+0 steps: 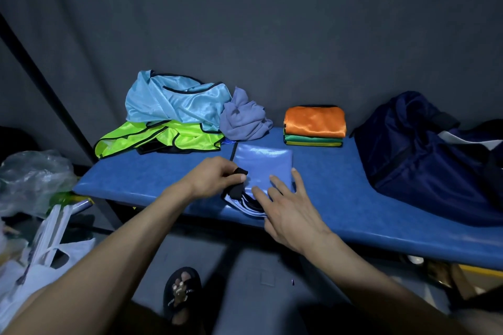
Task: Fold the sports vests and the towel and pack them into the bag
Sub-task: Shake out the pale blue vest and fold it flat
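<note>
So the blue vest [262, 164] is lying half-folded on the counter [152, 177] near its front edge, long axis running away from the person, and the left hand [215, 175] is pinching the black-trimmed near-left corner with curled fingers while the right hand [288, 208] is pressing flat on the near end, fingers spread. Looks like the next fold is going rightward or away over that pinned part, and there's open room toward the folded stack [314, 125]. The bag [424, 155] is sitting well off right, closer to the right hand.
</note>
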`<act>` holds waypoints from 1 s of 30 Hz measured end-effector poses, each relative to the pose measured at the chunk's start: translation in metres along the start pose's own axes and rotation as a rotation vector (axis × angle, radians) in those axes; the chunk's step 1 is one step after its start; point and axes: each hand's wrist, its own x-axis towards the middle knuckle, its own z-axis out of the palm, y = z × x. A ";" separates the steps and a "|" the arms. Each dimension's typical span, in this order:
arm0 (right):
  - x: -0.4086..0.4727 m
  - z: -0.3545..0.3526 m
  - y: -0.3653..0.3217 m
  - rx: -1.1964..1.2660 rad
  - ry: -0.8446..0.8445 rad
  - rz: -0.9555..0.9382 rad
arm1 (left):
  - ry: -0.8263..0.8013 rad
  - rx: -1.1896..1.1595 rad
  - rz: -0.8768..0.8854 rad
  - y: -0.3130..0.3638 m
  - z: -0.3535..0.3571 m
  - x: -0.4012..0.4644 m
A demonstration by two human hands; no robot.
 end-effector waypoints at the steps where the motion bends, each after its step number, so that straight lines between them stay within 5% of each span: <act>1: 0.000 0.001 0.002 -0.004 0.012 -0.008 | 0.018 -0.009 -0.009 -0.002 0.002 0.003; 8: 0.000 0.000 0.010 -0.019 -0.001 -0.057 | 0.283 -0.056 0.048 -0.001 0.020 -0.001; 14: 0.002 -0.009 0.012 -0.033 -0.083 -0.053 | 0.242 0.081 0.073 -0.013 0.018 -0.007; 21: 0.003 -0.012 0.014 0.020 -0.153 0.018 | -0.200 -0.059 0.071 -0.028 -0.009 -0.025; 25: 0.000 -0.011 0.023 0.159 -0.182 0.045 | -0.086 0.082 0.230 -0.041 0.000 -0.027; 30: 0.001 -0.018 0.030 0.449 -0.235 0.198 | 0.016 -0.011 0.220 -0.044 0.009 -0.025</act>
